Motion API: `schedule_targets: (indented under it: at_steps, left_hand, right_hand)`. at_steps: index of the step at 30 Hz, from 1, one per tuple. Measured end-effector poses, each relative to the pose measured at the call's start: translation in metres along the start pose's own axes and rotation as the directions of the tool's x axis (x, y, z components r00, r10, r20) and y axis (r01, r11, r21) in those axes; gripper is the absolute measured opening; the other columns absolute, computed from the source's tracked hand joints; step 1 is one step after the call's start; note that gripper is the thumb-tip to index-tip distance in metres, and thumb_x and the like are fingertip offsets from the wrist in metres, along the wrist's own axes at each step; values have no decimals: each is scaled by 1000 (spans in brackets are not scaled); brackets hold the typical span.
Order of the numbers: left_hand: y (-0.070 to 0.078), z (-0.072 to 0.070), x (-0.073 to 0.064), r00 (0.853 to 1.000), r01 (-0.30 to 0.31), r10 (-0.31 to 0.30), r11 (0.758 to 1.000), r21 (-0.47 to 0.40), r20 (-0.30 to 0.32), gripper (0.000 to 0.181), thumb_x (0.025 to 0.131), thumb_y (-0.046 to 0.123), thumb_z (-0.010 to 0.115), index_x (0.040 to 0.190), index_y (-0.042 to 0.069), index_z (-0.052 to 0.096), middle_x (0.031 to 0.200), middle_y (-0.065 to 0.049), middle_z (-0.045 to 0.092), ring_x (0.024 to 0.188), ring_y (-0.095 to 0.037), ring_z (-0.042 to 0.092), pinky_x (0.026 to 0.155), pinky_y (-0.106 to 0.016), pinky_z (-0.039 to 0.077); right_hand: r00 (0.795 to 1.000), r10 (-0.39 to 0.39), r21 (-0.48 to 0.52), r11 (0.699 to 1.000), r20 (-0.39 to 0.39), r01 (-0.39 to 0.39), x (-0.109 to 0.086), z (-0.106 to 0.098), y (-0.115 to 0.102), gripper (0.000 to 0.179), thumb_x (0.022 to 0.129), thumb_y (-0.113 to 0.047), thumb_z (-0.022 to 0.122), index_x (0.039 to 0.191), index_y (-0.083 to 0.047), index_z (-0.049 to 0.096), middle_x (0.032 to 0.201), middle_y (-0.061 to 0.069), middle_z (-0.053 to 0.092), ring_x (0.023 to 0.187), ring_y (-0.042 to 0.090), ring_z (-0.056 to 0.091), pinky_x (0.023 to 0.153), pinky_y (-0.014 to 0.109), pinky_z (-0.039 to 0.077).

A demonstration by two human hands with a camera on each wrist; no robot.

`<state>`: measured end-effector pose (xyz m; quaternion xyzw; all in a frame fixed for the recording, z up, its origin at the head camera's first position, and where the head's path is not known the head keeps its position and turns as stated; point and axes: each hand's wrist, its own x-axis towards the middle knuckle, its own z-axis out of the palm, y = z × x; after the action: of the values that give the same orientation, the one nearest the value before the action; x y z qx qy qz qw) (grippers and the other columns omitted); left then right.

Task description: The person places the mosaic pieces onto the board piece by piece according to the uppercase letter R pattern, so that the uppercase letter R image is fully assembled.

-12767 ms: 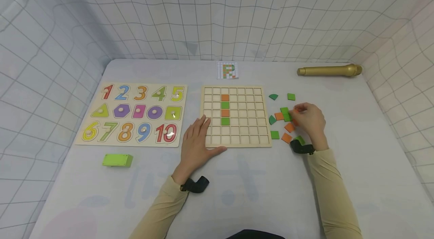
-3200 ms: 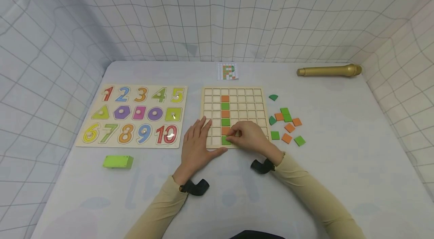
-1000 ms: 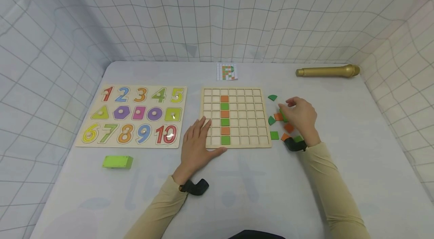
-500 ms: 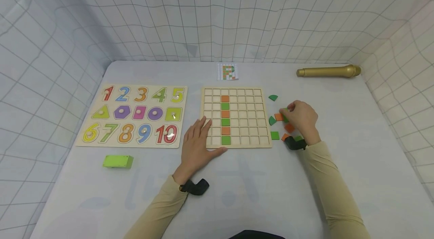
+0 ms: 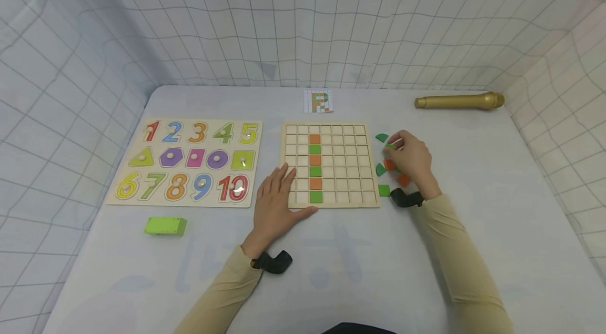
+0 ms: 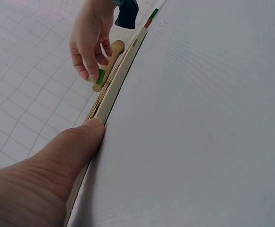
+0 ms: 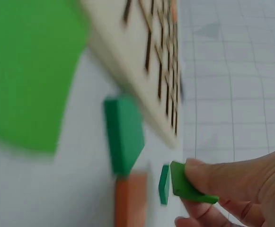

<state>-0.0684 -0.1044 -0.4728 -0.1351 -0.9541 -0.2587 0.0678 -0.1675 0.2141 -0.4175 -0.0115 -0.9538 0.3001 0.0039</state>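
Note:
Between thumb and fingertips, my right hand (image 5: 411, 156) pinches a green square tile (image 7: 188, 183), raised just right of the wooden grid board (image 5: 350, 171). Spread over the board's lower left corner, my left hand (image 5: 274, 210) lies with straight fingers; its thumb (image 6: 75, 144) presses along the front edge. One column of the board holds alternating orange and green tiles (image 5: 315, 160). Beside the board lie dark green quarter-round pieces (image 5: 381, 137), orange tiles (image 5: 389, 165) and a green tile (image 5: 384, 190). My right hand and wrist camera hide part of this pile.
A small pattern card (image 5: 318, 101) lies behind the board. To the left are a number-and-shape puzzle board (image 5: 156, 145) and a lime green block (image 5: 164, 225). A gold microphone (image 5: 459, 101) rests at the back right.
Since the oldest frame, an orange and a green tile have joined the column's lower end. In the last second my right hand picked a green tile and moved left. My left hand stays put.

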Motion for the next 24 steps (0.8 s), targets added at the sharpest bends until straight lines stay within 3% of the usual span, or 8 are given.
schedule_targets:
  at_steps: [5, 10, 18, 24]
  left_hand:
    - [0, -1, 0, 1000, 0, 0, 1000, -1, -1, 99, 72, 62, 71, 147, 9, 34, 153, -9, 25, 140, -27, 17, 110, -45, 14]
    - [1, -1, -1, 1000, -9, 9, 1000, -6, -9, 99, 72, 62, 72, 147, 8, 35, 153, -10, 26, 139, -28, 19, 110, -46, 15]
    - [1, -1, -1, 999, -25, 25, 1000, 1, -41, 98, 70, 60, 73, 145, 7, 38, 151, -12, 28, 138, -30, 21, 108, -48, 18]
    - [1, -1, 0, 1000, -2, 2, 1000, 1, 0, 99, 72, 62, 71, 147, 8, 35, 152, -10, 26, 139, -28, 18, 110, -46, 15]
  right_hand:
    - [995, -99, 128, 987, -7, 99, 8, 9, -22, 24, 85, -18, 72, 99, 0, 64, 90, 15, 66, 75, 27, 58, 58, 31, 41]
    - [989, -146, 195, 970, 6, 142, 18, 21, -47, 24, 83, -21, 74, 93, -1, 66, 86, 12, 65, 73, 24, 56, 58, 30, 40]
    - [976, -203, 211, 960, 74, 183, 36, 45, -72, 20, 84, -23, 74, 89, -5, 69, 84, 8, 66, 73, 23, 57, 60, 33, 42]
    - [974, -182, 170, 973, 135, 158, 42, 56, -87, 18, 87, -25, 71, 91, -8, 71, 85, 6, 68, 72, 21, 58, 58, 32, 42]
